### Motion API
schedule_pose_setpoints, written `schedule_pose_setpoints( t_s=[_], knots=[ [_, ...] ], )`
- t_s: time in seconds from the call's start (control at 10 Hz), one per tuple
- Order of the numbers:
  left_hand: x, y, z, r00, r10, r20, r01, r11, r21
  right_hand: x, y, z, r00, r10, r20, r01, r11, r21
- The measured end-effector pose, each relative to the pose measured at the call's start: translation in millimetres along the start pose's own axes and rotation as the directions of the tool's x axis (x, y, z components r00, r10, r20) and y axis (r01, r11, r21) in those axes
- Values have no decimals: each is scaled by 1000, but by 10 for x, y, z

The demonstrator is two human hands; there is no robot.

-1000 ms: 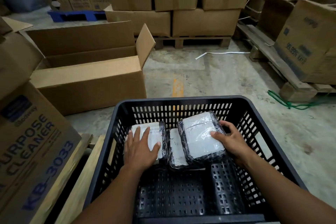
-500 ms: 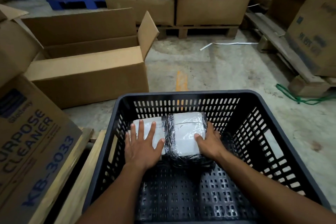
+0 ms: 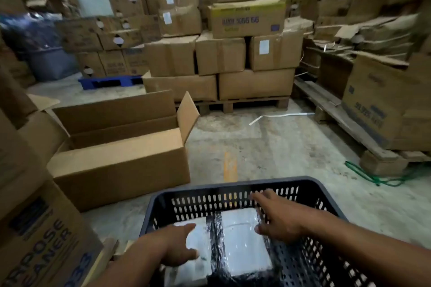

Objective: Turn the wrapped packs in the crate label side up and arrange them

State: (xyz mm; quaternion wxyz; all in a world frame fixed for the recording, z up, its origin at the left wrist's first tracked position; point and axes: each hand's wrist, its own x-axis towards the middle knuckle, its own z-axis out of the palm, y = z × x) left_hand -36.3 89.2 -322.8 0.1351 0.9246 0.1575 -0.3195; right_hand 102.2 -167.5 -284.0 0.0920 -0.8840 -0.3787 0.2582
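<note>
A black slotted plastic crate sits at the bottom of the head view. Two wrapped packs lie side by side in it, white faces up: the left pack and the right pack, which has black film at its edges. My left hand hangs over the left pack's near left part, fingers loose and apart, holding nothing. Beside the right pack's right edge, my right hand is spread open, fingers stretched toward the crate's far wall. The frame is blurred.
An open cardboard box stands on the concrete floor left of the crate. A printed cleaner carton is at the near left. Stacked cartons on a wooden pallet fill the back; a pallet with boxes and green cord lie right.
The view has tilted up, showing more of the warehouse. Both hands have lifted off the packs and opened; the right pack lies flat beside the left one.
</note>
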Motion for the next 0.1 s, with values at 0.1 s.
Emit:
schedule_pose_setpoints(
  t_s=[0.1],
  knots=[
    [-298, 111, 41, 992, 114, -59, -111, 993, 49, -618, 102, -366, 994, -100, -39, 102, 994, 35]
  ],
)
